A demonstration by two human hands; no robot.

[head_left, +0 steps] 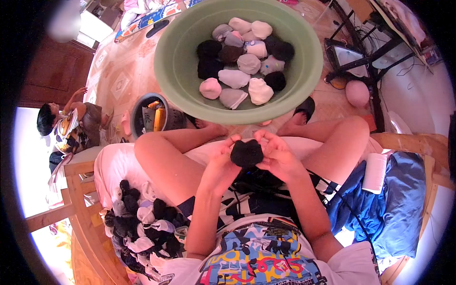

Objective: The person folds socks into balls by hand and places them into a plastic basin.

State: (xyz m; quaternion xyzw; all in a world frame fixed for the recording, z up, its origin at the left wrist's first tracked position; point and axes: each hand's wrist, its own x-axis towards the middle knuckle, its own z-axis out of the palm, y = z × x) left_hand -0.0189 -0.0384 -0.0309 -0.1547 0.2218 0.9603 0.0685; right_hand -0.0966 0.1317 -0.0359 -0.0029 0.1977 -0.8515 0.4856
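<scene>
A black rolled sock (pixel 246 153) is held between my two hands, over my lap. My left hand (pixel 223 159) grips its left side and my right hand (pixel 277 154) its right side, fingers curled at the edges. Beyond my knees stands a large green basin (pixel 166 57) holding several rolled socks in white, grey, pink and black, such as a pink one (pixel 210 88). By my left thigh lies a heap of loose socks (pixel 142 223), mostly black, grey and white.
A grey bin (pixel 137 114) with yellow packaging stands left of the basin. Another person (pixel 71 126) is at the far left. Blue cloth (pixel 403 204) and a white roll (pixel 375 173) lie on my right. A pink balloon (pixel 357 93) rests near a black metal frame (pixel 380 71).
</scene>
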